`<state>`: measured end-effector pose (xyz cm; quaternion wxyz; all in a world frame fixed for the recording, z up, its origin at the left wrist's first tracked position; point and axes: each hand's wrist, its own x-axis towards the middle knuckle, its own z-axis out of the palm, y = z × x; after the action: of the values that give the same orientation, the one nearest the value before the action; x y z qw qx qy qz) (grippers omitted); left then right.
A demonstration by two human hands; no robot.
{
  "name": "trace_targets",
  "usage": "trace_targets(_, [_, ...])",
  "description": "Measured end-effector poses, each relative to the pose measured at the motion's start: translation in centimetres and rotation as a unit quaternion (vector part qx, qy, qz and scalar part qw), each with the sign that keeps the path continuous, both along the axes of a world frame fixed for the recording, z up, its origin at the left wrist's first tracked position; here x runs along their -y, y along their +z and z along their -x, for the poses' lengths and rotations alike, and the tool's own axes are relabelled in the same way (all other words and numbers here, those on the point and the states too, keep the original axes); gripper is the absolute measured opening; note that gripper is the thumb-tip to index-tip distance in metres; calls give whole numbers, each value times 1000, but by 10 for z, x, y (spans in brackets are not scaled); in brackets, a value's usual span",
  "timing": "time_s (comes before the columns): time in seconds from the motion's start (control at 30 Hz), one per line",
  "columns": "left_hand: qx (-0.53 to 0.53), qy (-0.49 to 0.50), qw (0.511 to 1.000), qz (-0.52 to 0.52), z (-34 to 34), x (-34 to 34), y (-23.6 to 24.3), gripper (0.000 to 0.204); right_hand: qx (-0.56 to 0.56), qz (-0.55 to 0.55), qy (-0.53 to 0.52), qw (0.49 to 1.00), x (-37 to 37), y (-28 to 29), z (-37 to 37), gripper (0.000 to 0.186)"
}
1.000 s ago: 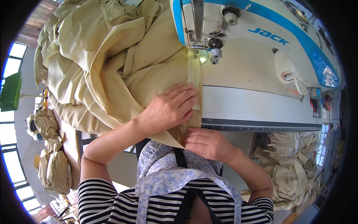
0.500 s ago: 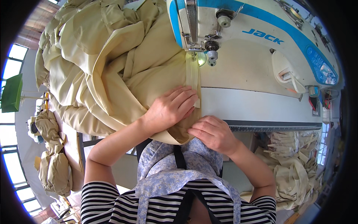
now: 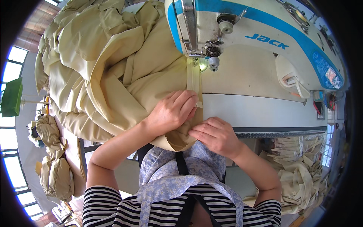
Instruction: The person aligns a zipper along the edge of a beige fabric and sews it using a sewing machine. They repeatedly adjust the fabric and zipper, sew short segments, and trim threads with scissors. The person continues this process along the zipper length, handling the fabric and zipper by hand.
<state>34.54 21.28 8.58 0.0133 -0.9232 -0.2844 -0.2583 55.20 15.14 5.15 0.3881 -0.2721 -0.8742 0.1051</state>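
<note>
A large heap of khaki fabric (image 3: 109, 75) covers the left of the sewing table and reaches over its front edge toward my lap. Its right edge carries a paler strip (image 3: 193, 81) that runs up under the needle area of a white and blue sewing machine (image 3: 242, 22). My left hand (image 3: 172, 110) lies on that edge with its fingers bent and closed on the fabric near the strip's lower end. Lower down and to the right, my right hand (image 3: 215, 135) pinches the fabric's edge between thumb and fingers. The fingertips of both hands are partly hidden.
A dark ruler strip (image 3: 280, 132) lines the table's front edge. Piled khaki pieces (image 3: 298, 174) lie below at the right. Tied khaki bundles (image 3: 55, 174) sit on the far-left table, and a green box-shaped thing (image 3: 11, 96) stands beyond them. The machine's small lamp (image 3: 203, 65) is lit.
My left hand's fingers have drawn closer together on the strip, and its knuckles are raised. My right hand keeps its pinch almost in place. The view has shifted slightly.
</note>
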Motion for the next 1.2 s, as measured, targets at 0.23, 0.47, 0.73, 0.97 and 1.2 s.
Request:
trace_targets(0.23, [15, -30, 997, 65, 6, -7, -2, 38, 3, 19, 7, 1000, -3, 4, 0, 26])
trace_targets(0.47, [131, 78, 980, 125, 4, -7, 21, 33, 6, 6, 0, 1000, -5, 3, -4, 24])
trace_targets(0.73, [-74, -8, 997, -20, 0, -6, 9, 26, 25, -6, -1, 1000, -6, 1, -6, 23])
trace_targets(0.97, [-56, -19, 997, -51, 8, -5, -1, 24, 37, -10, -4, 999, -5, 5, -5, 25])
trace_targets(1.2, [-48, -33, 995, -75, 11, -10, -5, 21, 64, -9, -1, 998, -6, 16, -3, 25])
